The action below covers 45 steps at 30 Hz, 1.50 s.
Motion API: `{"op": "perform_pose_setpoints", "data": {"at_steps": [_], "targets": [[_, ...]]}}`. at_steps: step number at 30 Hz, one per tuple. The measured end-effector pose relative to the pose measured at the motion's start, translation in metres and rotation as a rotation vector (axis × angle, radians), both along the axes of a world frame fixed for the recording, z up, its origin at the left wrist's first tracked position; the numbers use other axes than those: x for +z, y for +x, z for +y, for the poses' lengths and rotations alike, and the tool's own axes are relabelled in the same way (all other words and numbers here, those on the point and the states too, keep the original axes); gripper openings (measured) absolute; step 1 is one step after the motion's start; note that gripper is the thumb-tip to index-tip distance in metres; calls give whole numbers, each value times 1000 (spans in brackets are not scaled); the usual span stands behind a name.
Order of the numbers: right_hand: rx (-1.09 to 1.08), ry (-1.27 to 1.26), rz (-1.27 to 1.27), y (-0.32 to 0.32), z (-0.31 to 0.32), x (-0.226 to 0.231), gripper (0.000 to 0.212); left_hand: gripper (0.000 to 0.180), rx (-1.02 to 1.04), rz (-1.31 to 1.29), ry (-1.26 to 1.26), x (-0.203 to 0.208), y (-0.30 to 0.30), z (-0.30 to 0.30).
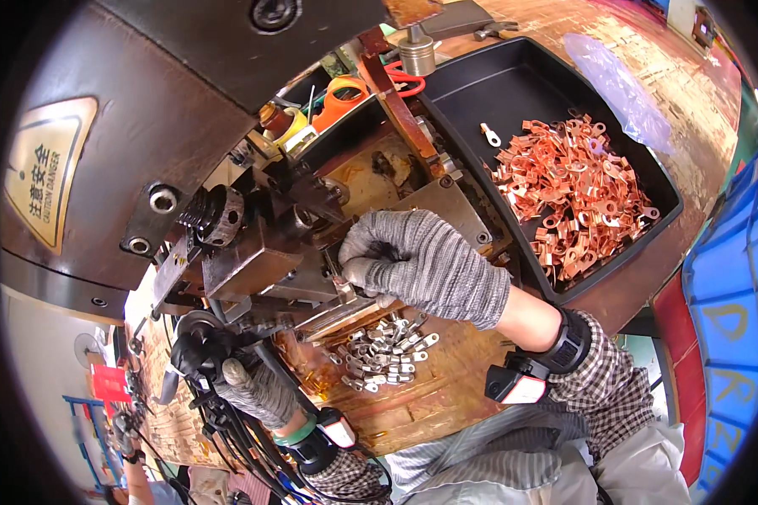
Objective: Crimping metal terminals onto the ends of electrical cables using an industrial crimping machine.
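My right hand [434,261], in a grey striped knit glove, reaches in at the die of a press [261,261]. Its thumb and forefinger are pinched together beside a small shiny metal piece [343,287]; whether they grip that piece, I cannot make out. Lower left, my left hand [257,391] wears the same kind of glove and lies against a black rounded machine part [198,341]. Its thumb shows, while the other fingers are hidden. Between my hands, silver-coloured cable lugs [392,349] lie heaped on the wooden bench [446,396].
Right of the press, a black tray [661,189] holds a large heap of copper cable lugs [581,194]. A clear plastic bag [619,88] lies beyond its far side. Black cables [244,450] run below my left hand. At far right stands a blue crate [733,320]. Another person's hand [126,433] appears lower left.
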State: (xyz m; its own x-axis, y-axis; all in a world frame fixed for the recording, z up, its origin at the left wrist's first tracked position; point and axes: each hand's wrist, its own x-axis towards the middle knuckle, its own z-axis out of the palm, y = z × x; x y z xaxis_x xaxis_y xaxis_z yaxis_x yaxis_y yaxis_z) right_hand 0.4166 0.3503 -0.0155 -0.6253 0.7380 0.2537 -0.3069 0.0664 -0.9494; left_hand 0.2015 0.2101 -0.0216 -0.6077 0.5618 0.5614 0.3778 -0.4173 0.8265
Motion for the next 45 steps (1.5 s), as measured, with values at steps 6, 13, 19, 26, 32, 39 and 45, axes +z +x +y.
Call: {"op": "perform_pose_setpoints", "data": {"at_steps": [6, 13, 19, 26, 32, 39, 45], "targets": [[-129, 151, -96, 2, -3, 5, 10, 67, -2, 20, 40, -4, -4, 0], [-161, 156, -65, 5, -1, 1, 14, 62, 18, -8, 31, -9, -7, 1], [-477, 111, 9, 23, 4, 10, 16, 64, -66, -10, 15, -6, -4, -1], [-586, -187, 302, 40, 4, 22, 12, 67, -42, -11, -6, -9, -10, -5], [-651, -213, 305, 44, 6, 22, 13, 68, -25, -23, -2, -9, -6, -1], [-696, -198, 310, 43, 8, 24, 16, 58, -82, -80, 119, -12, -14, -2], [-697, -91, 345, 43, 9, 4, 15, 52, -118, -243, 176, 10, 11, -44]]}}
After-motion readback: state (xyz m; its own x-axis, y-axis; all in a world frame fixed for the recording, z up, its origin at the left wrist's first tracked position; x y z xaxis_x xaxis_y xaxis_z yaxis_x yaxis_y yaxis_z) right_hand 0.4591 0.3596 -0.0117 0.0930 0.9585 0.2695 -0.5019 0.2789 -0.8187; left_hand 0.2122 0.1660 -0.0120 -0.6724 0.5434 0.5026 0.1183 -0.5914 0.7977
